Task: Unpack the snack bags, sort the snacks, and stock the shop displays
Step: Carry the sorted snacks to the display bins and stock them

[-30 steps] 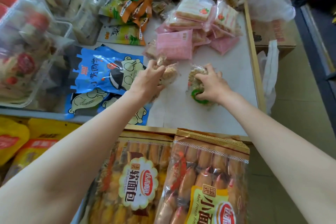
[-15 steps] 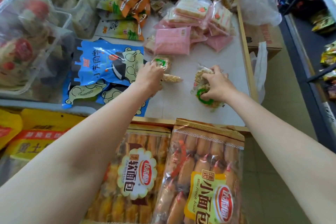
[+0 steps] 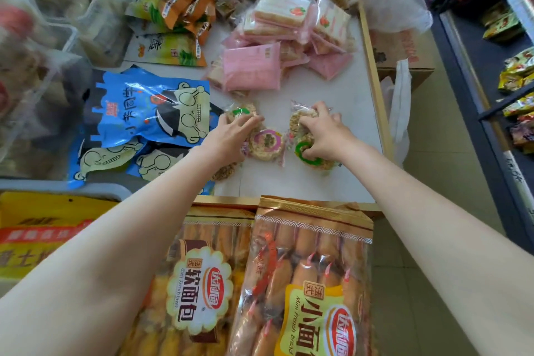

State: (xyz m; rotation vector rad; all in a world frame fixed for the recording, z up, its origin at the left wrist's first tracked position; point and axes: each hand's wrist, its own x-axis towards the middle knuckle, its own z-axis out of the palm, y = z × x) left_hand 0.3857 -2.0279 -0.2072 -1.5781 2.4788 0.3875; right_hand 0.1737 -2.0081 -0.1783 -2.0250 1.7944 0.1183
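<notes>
Round rice cakes in clear wrappers lie on the white counter [image 3: 323, 182]. One with a pink ring [image 3: 265, 143] sits between my hands. My left hand [image 3: 231, 136] reaches over a green-ringed cake [image 3: 241, 110] and pinches its wrapper with the fingertips; another brown cake [image 3: 224, 172] shows under my wrist. My right hand [image 3: 323, 131] grips a stack of rice cakes [image 3: 299, 124], with a green-ringed one [image 3: 306, 154] at the bottom.
Pink wafer packs [image 3: 254, 69] pile behind the cakes. Blue cartoon bags [image 3: 150, 108] lie at left, green-orange packs [image 3: 170, 9] and clear bins [image 3: 34, 46] beyond. Two bread bags [image 3: 312, 283] stand in front. The counter's wooden edge [image 3: 375, 89] runs at right, with a cardboard box [image 3: 401, 52] and shelves [image 3: 514, 72] past it.
My left hand has moved forward and right onto the green-ringed cake; a pink-ringed cake now lies exposed between the hands. My right hand keeps its grip on the stack.
</notes>
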